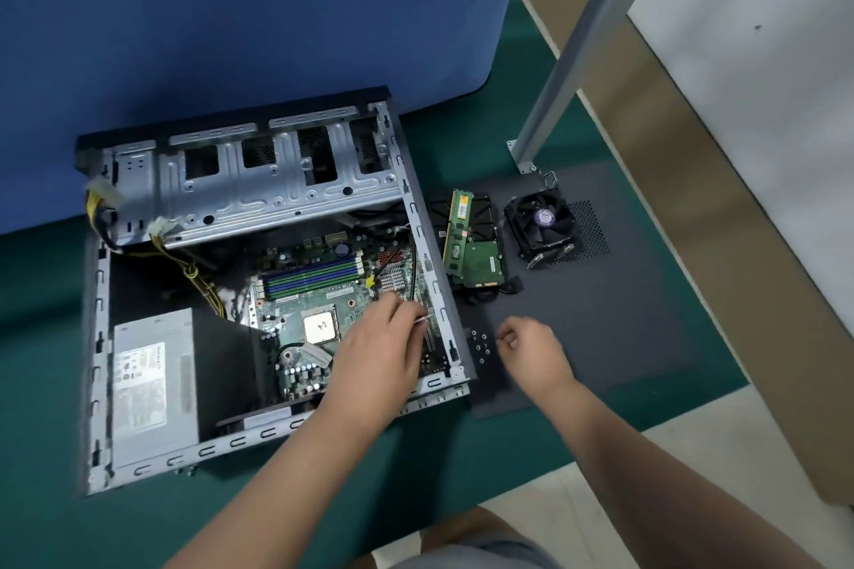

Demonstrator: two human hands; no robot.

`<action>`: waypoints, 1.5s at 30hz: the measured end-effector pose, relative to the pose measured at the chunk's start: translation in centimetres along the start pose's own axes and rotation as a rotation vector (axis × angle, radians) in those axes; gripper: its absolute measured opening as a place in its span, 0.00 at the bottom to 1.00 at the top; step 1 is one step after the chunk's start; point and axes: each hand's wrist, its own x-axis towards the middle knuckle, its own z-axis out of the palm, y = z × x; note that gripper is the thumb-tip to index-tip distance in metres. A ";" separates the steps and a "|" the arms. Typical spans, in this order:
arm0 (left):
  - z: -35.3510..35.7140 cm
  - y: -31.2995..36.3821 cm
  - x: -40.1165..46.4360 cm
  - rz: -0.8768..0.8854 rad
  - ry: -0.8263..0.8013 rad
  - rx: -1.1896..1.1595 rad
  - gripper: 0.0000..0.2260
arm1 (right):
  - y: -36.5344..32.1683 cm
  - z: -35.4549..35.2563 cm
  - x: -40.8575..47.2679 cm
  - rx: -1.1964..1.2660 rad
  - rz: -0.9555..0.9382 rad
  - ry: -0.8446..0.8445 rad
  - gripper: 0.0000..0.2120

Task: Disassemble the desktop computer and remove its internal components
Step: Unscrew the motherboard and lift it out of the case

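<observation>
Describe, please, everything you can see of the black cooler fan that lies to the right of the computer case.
The cooler fan is a black square frame, plastic by its look, with dark blades around a round purple hub label. It lies fan side up and a little tilted. Metal mounting legs with screws stick out at its lower edge and one at its top. It rests on the dark grey side panel, partly over the perforated vent area, right of the hard drive. Neither hand touches it.

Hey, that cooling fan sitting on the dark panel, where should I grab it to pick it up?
Grip the cooling fan by its square black frame, two opposite outer sides, coming straight down from above. It lies flat with the blades facing up, so avoid the blades and the metal clips sticking out below.
</observation>
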 end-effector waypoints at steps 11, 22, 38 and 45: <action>-1.3 1.3 0.4 -0.260 0.173 -0.283 0.05 | -0.5 -3.0 -0.8 0.250 -0.097 -0.036 0.10; -2.7 5.6 1.7 -0.604 0.164 -1.114 0.06 | -7.0 -8.4 -6.8 0.556 -0.356 -0.158 0.06; 0.3 2.1 -2.9 0.120 -0.082 0.201 0.21 | 1.7 -1.0 -2.3 0.643 0.410 -0.103 0.06; 0.4 1.8 -2.9 0.085 -0.082 0.188 0.22 | 0.8 0.5 -1.6 0.329 0.356 -0.141 0.15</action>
